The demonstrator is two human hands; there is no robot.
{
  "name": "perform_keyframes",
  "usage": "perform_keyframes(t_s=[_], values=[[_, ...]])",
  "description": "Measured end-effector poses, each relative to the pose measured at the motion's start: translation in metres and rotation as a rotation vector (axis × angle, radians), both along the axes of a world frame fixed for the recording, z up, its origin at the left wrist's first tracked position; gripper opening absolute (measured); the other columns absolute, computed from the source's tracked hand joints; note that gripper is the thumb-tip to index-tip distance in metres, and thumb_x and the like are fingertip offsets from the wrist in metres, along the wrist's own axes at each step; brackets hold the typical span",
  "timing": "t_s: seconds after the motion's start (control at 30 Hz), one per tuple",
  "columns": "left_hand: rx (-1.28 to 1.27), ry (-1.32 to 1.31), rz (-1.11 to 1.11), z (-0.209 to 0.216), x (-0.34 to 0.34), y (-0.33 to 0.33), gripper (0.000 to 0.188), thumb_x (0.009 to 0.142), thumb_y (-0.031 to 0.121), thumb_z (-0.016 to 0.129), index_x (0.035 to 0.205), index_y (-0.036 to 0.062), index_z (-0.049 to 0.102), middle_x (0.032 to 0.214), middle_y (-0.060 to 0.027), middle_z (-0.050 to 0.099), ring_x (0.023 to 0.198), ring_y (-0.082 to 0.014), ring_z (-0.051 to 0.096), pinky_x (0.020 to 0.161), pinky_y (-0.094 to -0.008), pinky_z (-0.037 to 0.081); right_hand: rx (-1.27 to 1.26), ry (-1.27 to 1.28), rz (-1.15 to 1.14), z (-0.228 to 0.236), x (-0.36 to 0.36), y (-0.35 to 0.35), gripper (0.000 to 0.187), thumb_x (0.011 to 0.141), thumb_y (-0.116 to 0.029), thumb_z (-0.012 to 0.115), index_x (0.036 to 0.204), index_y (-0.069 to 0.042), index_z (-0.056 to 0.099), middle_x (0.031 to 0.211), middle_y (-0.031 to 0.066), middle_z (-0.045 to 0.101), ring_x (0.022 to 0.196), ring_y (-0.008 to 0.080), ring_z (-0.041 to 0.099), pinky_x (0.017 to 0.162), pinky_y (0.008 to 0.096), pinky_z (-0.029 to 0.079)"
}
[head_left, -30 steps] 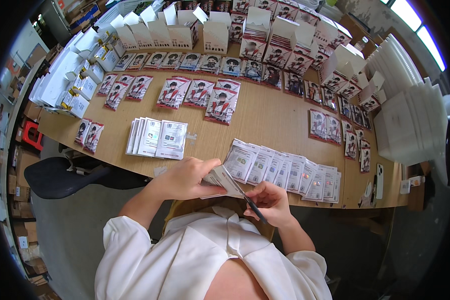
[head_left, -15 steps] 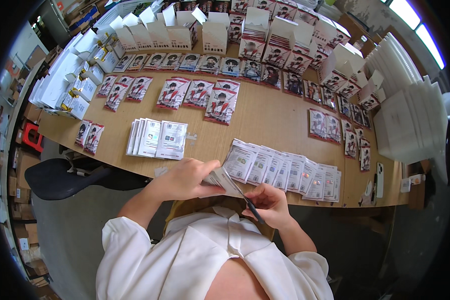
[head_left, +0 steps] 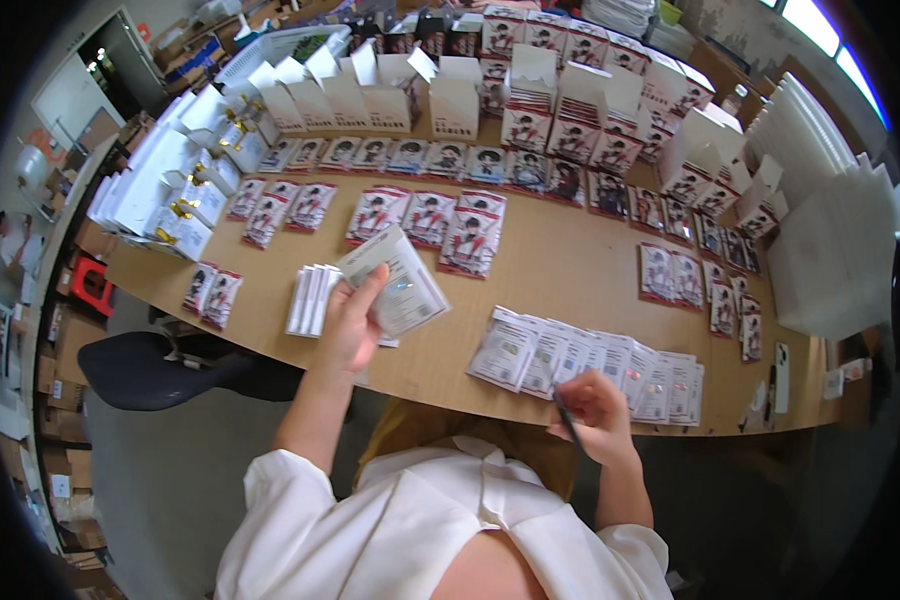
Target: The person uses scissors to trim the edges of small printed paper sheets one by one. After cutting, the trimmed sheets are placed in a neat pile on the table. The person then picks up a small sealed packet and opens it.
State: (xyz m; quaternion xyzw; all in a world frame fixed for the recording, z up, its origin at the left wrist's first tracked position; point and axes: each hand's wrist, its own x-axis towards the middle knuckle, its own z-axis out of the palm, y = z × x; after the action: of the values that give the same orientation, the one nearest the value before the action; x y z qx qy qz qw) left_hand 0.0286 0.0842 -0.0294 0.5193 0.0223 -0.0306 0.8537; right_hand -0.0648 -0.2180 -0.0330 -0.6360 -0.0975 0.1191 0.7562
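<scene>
One packet [head_left: 417, 302]: held by left hand [head_left: 355, 318], not yet set down
Dark tool [head_left: 567, 417]: grasped by right hand [head_left: 603, 410]
Packet row [head_left: 610, 358]: already laid beside right hand
Smaller group [head_left: 315, 300]: laid beside left hand

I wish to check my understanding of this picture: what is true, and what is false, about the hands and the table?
1. The left hand holds at least one flat white rectangular packet. True.
2. The right hand is empty. False: it holds a slim dark tool.
3. Open white cardboard boxes stand along the table's far side. True.
4. The chair beside the table is yellow. False: its seat is black.
</scene>
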Motion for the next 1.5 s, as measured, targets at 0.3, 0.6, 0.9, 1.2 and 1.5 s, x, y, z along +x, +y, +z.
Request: perform_keyframes(t_s=[0.3, 0.6, 0.9, 1.2, 1.5], values=[[0.2, -0.082, -0.081, -0.021, -0.013, -0.058, 0.039, 0.089, 0.005, 0.045, 0.126, -0.0012, 0.038, 0.114, -0.0117, 0.054, 0.1, -0.0131, 0.053, 0.086, -0.028, 0.044, 0.58, 0.21, 0.232, 0.004, 0.003, 0.062, 0.038, 0.081, -0.026, 0.066, 0.101, -0.004, 0.043, 0.074, 0.0106, 0.055, 0.057, 0.0156, 0.054, 0.049, 0.0234, 0.039], [0.046, -0.307, -0.15, -0.002, -0.016, -0.072, 0.065, 0.087, 0.015, 0.049, 0.14, 0.0017, 0.015, 0.12, -0.0094, 0.046, 0.1, -0.0124, 0.05, 0.085, -0.0253, 0.042, 0.609, 0.326, 0.391, 0.01, 0.002, 0.081, 0.037, 0.083, -0.033, 0.062, 0.097, -0.004, 0.044, 0.071, 0.0107, 0.057, 0.054, 0.0143, 0.053, 0.048, 0.0209, 0.033], [0.186, -0.506, -0.116, -0.002, -0.014, -0.065, 0.086, 0.068, -0.001, 0.071, 0.137, 0.0049, 0.02, 0.117, -0.0026, 0.035, 0.112, -0.0154, 0.042, 0.09, -0.0292, 0.04, 0.578, 0.411, 0.433, 0.026, -0.002, 0.074, 0.031, 0.081, -0.02, 0.065, 0.095, -0.002, 0.043, 0.07, 0.011, 0.056, 0.056, 0.0155, 0.055, 0.048, 0.0239, 0.039], [0.135, -0.551, -0.065, 0.015, -0.017, -0.064, 0.088, 0.066, 0.0, 0.073, 0.135, 0.0061, 0.019, 0.116, -0.0038, 0.031, 0.114, -0.0211, 0.042, 0.09, -0.0336, 0.044, 0.603, 0.391, 0.445, 0.027, -0.008, 0.065, 0.028, 0.081, -0.014, 0.064, 0.094, -0.001, 0.042, 0.072, 0.0121, 0.057, 0.057, 0.0162, 0.056, 0.048, 0.0256, 0.042], [0.188, -0.577, -0.047, 0.016, -0.019, -0.064, 0.086, 0.064, 0.002, 0.075, 0.132, 0.0055, 0.022, 0.122, -0.0081, 0.031, 0.116, -0.0227, 0.04, 0.091, -0.0352, 0.043, 0.624, 0.393, 0.438, 0.029, -0.009, 0.064, 0.026, 0.081, -0.01, 0.063, 0.095, -0.001, 0.043, 0.074, 0.0119, 0.057, 0.059, 0.0157, 0.056, 0.047, 0.0255, 0.042]])
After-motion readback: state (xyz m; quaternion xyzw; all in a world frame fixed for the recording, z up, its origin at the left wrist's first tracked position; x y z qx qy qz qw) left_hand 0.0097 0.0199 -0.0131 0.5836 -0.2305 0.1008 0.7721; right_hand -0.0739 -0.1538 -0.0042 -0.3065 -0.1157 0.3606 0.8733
